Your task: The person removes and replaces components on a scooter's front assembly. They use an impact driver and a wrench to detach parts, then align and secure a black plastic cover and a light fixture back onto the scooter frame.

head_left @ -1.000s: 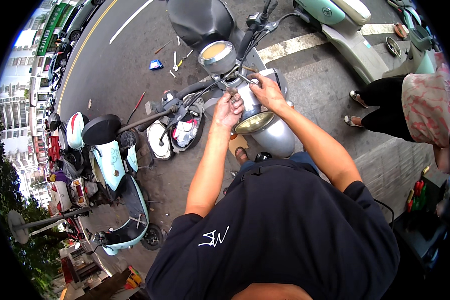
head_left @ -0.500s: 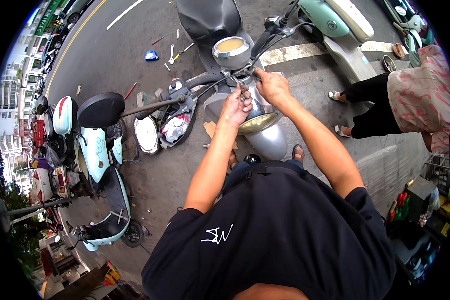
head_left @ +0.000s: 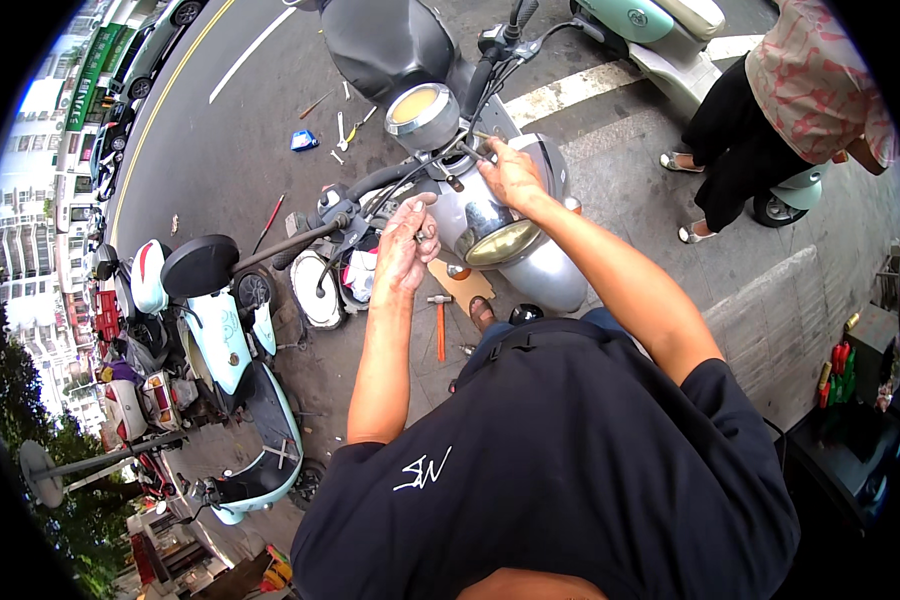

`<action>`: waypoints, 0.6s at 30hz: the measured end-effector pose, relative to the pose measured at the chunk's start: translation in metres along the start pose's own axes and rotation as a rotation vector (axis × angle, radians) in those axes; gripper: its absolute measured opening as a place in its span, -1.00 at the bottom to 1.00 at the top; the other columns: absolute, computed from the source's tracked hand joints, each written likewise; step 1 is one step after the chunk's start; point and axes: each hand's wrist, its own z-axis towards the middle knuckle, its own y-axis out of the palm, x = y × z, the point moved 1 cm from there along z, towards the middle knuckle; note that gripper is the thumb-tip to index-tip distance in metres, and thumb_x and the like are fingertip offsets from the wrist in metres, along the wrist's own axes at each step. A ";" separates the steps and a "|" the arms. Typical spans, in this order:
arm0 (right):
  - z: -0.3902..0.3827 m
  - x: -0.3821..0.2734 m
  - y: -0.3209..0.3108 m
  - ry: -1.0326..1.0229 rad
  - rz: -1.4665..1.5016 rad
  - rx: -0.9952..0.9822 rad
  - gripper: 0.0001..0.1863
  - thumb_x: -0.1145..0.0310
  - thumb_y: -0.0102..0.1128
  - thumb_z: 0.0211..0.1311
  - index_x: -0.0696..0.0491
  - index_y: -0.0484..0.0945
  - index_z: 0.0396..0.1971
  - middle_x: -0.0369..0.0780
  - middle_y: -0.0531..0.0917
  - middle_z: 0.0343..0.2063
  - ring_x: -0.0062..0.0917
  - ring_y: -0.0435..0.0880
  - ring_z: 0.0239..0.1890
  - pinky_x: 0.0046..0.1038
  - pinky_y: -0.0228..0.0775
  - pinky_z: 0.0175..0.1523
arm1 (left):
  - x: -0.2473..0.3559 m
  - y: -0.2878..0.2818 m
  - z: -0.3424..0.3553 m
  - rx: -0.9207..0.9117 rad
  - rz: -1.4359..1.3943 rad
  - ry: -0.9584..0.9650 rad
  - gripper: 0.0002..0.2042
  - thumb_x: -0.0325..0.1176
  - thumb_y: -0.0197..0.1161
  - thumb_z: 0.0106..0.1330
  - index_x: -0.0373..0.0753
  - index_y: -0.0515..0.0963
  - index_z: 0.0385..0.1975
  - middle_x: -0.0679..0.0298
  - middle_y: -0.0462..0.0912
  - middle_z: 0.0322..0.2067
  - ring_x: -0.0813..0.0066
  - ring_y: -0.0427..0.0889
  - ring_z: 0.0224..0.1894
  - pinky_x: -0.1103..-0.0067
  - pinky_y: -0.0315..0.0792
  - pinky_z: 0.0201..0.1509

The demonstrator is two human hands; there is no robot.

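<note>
The silver motor scooter (head_left: 537, 280) stands in front of me, its front facing me, with the round gauge (head_left: 417, 106) and the headlight (head_left: 501, 244) showing. My right hand (head_left: 513, 175) is at the steering stem just below the gauge. Its thumb and fingers are closed by the dark control cables (head_left: 448, 152); what they grip is too small to tell. Left of the headlight, my left hand (head_left: 408, 243) is raised off the scooter with curled fingers. A small shiny bit shows between them, its kind unclear.
A hammer (head_left: 441, 328) lies by cardboard (head_left: 465, 288) near my foot. Wrenches (head_left: 341, 130) and a blue box (head_left: 304, 141) lie on the road. A pale-blue scooter (head_left: 220, 345) stands left; a person in black trousers (head_left: 735, 145) stands right.
My left hand has moved left and down, away from the stem and my right hand. The right hand stays at the stem. My view has shifted, bringing the hammer into sight.
</note>
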 end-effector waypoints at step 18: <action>-0.008 -0.003 0.005 -0.139 -0.216 0.066 -0.70 0.23 0.04 0.15 -0.09 0.45 -0.10 -0.15 0.66 -0.41 -0.19 0.64 -0.29 -0.15 0.42 -0.19 | 0.107 0.041 0.173 0.280 1.819 0.626 -0.44 0.28 0.08 0.12 -0.09 0.65 -0.18 0.09 0.66 -0.25 0.13 0.61 -0.09 0.35 0.42 0.03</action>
